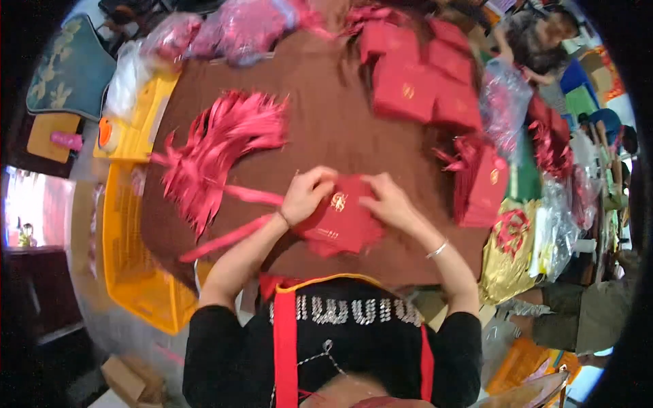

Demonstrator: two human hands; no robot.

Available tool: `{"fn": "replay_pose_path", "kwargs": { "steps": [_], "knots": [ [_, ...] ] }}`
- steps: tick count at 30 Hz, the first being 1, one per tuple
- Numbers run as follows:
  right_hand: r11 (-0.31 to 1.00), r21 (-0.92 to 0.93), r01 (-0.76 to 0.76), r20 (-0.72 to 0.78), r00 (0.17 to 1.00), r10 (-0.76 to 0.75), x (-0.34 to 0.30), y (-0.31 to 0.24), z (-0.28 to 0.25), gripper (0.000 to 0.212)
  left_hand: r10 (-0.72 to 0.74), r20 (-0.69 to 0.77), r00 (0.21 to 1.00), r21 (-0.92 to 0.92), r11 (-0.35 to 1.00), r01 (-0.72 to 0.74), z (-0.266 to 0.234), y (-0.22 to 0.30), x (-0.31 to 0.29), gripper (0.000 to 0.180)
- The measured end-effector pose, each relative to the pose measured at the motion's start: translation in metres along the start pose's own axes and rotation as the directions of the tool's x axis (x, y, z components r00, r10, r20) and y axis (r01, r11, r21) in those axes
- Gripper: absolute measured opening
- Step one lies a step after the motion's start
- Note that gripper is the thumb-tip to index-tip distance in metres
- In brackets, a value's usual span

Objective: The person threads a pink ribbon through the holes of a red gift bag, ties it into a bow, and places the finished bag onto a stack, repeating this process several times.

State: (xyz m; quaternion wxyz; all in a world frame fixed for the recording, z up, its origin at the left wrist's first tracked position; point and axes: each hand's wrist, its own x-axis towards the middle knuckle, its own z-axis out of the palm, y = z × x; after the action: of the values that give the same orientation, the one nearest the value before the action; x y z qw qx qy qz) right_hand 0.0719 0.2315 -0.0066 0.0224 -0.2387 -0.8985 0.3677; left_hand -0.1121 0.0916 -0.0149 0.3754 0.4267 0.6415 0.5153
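Holding a red packet [348, 223], gold emblem [338, 201] above gold lettering [328, 234], left hand [307, 194] and right hand [393, 202] pinching its upper sides.

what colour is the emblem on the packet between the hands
The emblem is gold, on red [head view].

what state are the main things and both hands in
red packet, gold emblem up
left hand, fingers curled at the packet's upper left
right hand, fingers bent at its upper right
red strips, loosely fanned heap
red packet piles, lying flat
yellow crate, open-topped
plastic bags, filled
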Motion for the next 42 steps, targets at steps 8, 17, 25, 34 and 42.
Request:
{"fn": "replay_pose_path", "kwargs": {
  "steps": [8, 17, 25, 34, 42],
  "knots": [
    [0.992, 0.078, -0.095, -0.029, 0.995, 0.098, -0.01, -0.01, -0.001, 0.04, 0.215, -0.185, 0.959, 0.499, 0.861, -0.097, -0.022, -0.017, -0.031, 0.012],
    [0.933, -0.358, 0.046, -0.203, 0.971, -0.126, -0.04, -0.023, 0.022, 0.039, 0.171, -0.168, 0.971, 0.478, 0.876, -0.072, -0.005, -0.014, -0.065, 0.014],
    [0.939, -0.324, 0.117, -0.196, 0.962, -0.188, -0.031, -0.047, 0.032, 0.03, 0.261, -0.06, 0.963, 0.491, 0.848, -0.2, 0.022, -0.019, -0.076, 0.011],
    [0.972, -0.137, 0.191, -0.269, 0.937, -0.222, -0.052, -0.05, 0.019, 0.022, 0.267, -0.085, 0.96, 0.326, 0.918, -0.226, 0.027, -0.011, -0.076, 0.009],
    [0.778, 0.534, -0.331, 0.324, 0.93, 0.173, -0.032, 0.002, 0.009, 0.015, 0.04, -0.215, 0.976, 0.191, 0.982, 0.002, 0.013, 0.001, -0.08, 0.011]
  ]
}}
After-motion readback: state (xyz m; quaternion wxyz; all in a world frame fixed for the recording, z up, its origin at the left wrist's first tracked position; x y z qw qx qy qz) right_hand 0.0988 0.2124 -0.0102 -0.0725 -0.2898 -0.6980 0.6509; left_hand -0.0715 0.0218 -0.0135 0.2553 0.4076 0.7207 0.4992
